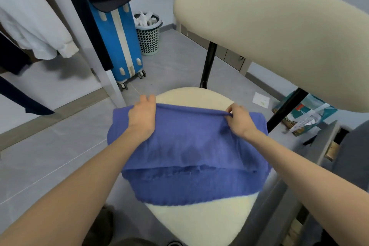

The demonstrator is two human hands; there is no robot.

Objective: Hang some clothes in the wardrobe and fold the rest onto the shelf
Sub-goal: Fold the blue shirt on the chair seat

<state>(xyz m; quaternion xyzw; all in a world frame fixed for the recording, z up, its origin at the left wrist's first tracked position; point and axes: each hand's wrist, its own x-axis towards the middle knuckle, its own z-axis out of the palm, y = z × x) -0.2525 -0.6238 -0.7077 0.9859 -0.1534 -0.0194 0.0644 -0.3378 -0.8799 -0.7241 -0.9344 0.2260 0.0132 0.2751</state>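
Sweater: my blue knit sweater [189, 146] lies folded on the cream chair seat [199, 223].
Left grip [142, 114]: clamped on its far-left edge.
Right grip [238, 118]: pinching its far-right edge.

Grey tiled floor [60, 156], cream chair [269, 32], blue suitcase [121, 42], perforated bin [148, 36]

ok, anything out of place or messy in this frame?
Mostly the floor: a loose white paper scrap lies right of the chair, beside a crumpled teal bag. The blue garment overhangs the seat's sides.
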